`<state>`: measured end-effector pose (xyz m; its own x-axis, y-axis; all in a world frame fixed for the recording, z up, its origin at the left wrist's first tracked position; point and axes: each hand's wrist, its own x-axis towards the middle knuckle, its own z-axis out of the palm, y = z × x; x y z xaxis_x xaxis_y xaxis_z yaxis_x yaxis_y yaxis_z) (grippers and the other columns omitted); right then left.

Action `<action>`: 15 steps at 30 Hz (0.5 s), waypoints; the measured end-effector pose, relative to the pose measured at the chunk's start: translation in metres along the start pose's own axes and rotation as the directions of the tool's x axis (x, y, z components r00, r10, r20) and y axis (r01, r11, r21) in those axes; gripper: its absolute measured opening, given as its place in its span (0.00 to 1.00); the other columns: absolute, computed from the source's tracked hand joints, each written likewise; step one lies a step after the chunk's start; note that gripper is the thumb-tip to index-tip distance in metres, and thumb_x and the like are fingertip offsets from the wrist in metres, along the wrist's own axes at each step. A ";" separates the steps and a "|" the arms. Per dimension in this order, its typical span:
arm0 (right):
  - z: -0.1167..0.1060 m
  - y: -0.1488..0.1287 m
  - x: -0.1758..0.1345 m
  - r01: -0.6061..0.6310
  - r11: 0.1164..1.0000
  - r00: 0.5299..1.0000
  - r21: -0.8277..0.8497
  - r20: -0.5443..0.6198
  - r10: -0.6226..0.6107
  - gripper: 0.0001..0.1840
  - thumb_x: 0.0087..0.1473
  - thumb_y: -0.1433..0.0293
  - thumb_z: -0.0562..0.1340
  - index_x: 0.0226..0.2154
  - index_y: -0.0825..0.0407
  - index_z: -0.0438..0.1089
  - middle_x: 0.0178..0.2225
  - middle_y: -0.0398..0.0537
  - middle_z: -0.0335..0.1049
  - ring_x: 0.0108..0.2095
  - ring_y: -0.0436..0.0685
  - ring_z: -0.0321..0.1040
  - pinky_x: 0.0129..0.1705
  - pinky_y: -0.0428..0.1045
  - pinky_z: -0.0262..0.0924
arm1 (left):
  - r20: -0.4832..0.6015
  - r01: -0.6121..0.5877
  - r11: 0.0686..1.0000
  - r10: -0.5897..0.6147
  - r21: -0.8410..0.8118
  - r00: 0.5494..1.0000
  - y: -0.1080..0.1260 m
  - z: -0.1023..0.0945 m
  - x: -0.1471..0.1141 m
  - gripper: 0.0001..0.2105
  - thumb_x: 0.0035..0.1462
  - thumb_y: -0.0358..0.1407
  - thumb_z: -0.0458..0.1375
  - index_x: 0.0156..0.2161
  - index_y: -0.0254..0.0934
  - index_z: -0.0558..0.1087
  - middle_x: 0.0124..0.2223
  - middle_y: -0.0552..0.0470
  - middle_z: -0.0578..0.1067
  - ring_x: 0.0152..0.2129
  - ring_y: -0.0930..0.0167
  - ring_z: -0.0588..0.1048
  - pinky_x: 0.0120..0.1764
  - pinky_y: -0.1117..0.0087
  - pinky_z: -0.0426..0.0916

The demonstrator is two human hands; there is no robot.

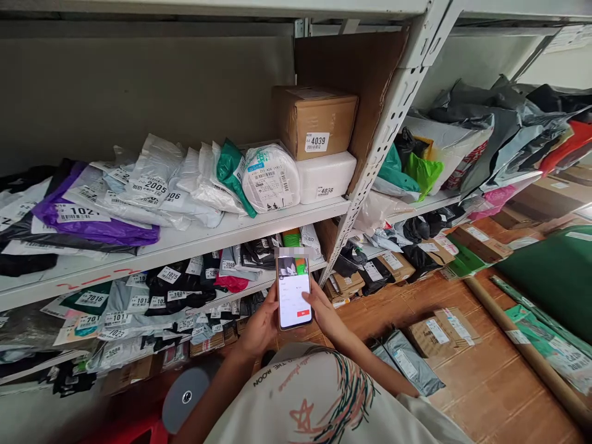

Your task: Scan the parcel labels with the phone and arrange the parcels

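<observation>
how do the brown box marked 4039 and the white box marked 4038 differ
Colour: the 4039 box is brown cardboard, while the 4038 box is white.
Place: the 4039 box sits on top; the 4038 box is beneath it, on the shelf.
Shape: the 4039 box looks taller with crisper edges; the 4038 box is lower with rounded corners.
Both carry a number label on the front.

The smartphone [290, 302] is slim and dark-edged, held upright in portrait with its lit screen facing the wearer, between the left hand [259, 323] and the right hand [324, 313]. The far part of the screen shows a picture with white, orange and green patches; below it is a white page with lines too small to read and a red button near the lower right corner.
</observation>
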<state>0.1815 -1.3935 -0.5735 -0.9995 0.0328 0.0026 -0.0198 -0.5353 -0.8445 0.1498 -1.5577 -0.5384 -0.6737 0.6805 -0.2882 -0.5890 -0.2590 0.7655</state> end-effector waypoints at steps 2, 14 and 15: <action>0.003 0.005 0.008 0.021 0.999 0.999 0.028 -0.039 -0.020 0.26 0.55 0.49 0.63 0.49 0.48 0.70 0.46 0.49 0.77 0.45 0.63 0.72 0.47 0.55 0.65 | -0.029 -0.033 0.991 0.037 0.128 0.999 -0.004 -0.002 0.002 0.35 0.62 0.51 0.52 0.71 0.50 0.46 0.69 0.49 0.58 0.63 0.53 0.60 0.59 0.45 0.63; 0.005 -0.004 0.017 0.109 0.976 0.993 0.188 0.029 -0.116 0.59 0.28 0.27 0.60 0.53 0.50 0.70 0.48 0.61 0.76 0.46 0.72 0.73 0.56 0.68 0.60 | 0.342 -0.412 0.286 0.263 0.865 0.902 0.010 0.003 -0.001 0.24 0.69 0.43 0.47 0.68 0.46 0.57 0.70 0.48 0.57 0.66 0.62 0.56 0.68 0.57 0.50; 0.004 -0.002 0.016 0.105 0.974 0.994 0.201 0.020 -0.111 0.58 0.29 0.28 0.61 0.53 0.50 0.70 0.49 0.61 0.76 0.48 0.72 0.73 0.57 0.67 0.60 | 0.280 -0.377 0.356 0.296 0.855 0.913 0.007 0.002 0.001 0.25 0.69 0.45 0.47 0.68 0.44 0.57 0.69 0.47 0.58 0.66 0.62 0.56 0.67 0.57 0.50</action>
<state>0.1656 -1.3951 -0.5697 -0.9914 0.0752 0.1072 -0.1295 -0.6876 -0.7144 0.1460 -1.5575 -0.5326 -0.6650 0.7364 0.1246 0.4261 0.2370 0.8731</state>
